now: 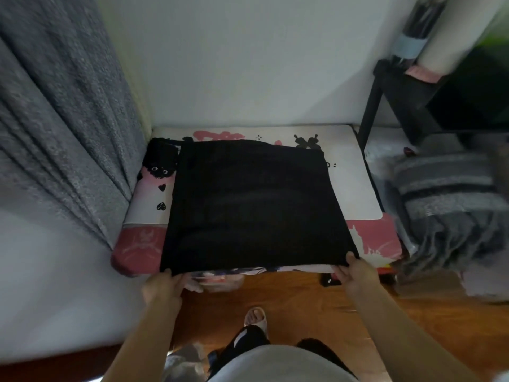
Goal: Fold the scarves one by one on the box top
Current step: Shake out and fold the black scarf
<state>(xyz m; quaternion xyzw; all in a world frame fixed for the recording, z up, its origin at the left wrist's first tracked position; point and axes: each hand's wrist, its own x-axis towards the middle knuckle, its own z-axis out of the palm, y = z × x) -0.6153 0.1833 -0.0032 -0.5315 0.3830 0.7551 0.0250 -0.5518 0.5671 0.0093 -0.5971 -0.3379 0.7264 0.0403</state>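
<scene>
Box top [355,172] bears black scarf [253,205], both hands' grip nearside.

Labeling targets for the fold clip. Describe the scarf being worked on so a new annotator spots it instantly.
Find the pink-and-white printed box top against the back wall. The black scarf lies flat across its middle, with the left hand and right hand pinching its near corners. Unlike the grey striped fringed scarf heaped at right, it is plain black.

Matt cloth over printed fabric, on polished wood.
The black scarf [253,205] looks soft and dull; the box top [349,172] smooth printed cloth; right, a fuzzy grey striped blanket [446,194]; near, a glossy wooden floor [308,307].
</scene>
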